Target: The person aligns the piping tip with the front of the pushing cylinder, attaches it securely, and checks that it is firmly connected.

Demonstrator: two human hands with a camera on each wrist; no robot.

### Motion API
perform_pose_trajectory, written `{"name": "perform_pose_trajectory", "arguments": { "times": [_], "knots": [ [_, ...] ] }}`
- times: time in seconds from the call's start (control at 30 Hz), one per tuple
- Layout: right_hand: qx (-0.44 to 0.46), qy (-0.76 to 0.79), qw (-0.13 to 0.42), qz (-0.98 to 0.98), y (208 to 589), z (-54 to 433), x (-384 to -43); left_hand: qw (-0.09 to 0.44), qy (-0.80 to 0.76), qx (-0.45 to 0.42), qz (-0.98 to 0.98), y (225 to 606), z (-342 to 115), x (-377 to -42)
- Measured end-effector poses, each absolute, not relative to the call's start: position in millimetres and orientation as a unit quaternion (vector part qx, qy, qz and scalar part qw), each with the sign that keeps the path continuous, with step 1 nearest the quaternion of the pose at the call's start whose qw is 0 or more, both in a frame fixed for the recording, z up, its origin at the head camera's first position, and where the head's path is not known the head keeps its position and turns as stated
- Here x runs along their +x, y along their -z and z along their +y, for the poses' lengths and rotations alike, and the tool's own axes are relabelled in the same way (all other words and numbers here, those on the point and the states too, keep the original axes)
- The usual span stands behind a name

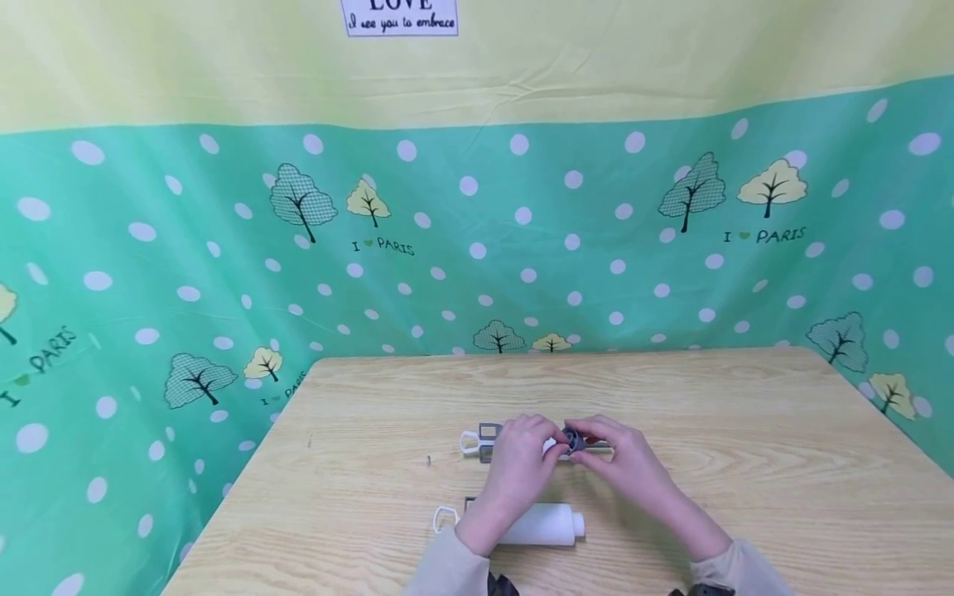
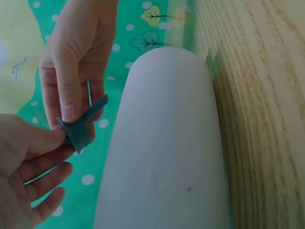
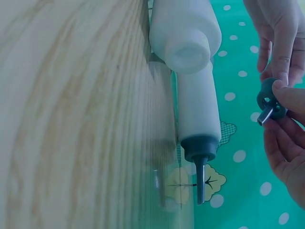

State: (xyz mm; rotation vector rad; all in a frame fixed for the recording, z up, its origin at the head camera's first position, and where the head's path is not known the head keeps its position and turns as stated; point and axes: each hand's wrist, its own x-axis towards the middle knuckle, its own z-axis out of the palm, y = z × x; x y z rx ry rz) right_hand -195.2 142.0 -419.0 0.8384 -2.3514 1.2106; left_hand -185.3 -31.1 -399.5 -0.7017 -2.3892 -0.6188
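1. Front: uncapped near btl. [image 1: 542, 525] lies neck to R, contents hidden.
2. Mid-table: L hand [image 1: 519, 458] & R hand [image 1: 628, 459] both pinch grey cap [image 1: 574, 439] above tabletop [image 1: 760, 497].
3. Beyond: far btl. [image 3: 198, 102], capped, on its side.
4. Wood spreads wide L & R; far edge by curtain [image 1: 596, 190].

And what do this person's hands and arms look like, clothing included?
The left grip and right grip are ungloved hands. The left sleeve and right sleeve are pale beige, ending short of the wrists. A black piece shows by each sleeve, cut off by the picture's lower edge; I can't tell what it is.
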Motion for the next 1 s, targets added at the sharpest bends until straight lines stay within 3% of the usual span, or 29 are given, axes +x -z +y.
{"name": "perform_pose_trajectory", "arguments": {
  "times": [0.27,0.7,0.83,1.0],
  "knots": [
    [0.314,-0.421,0.201,-0.827,417.0,140.4,-193.3,0.282,0.212,-0.267,-0.897,398.8,-28.5,-184.0],
    [0.322,-0.412,0.182,-0.832,417.6,145.3,-193.4,0.254,0.245,-0.276,-0.894,397.8,-34.9,-181.9],
    [0.312,-0.391,0.164,-0.85,419.2,150.6,-190.5,0.218,0.251,-0.276,-0.902,398.4,-42.2,-179.2],
    [0.311,-0.354,0.141,-0.871,422.2,158.9,-184.1,0.134,0.229,-0.28,-0.923,402.0,-51.9,-177.3]
  ]
}}
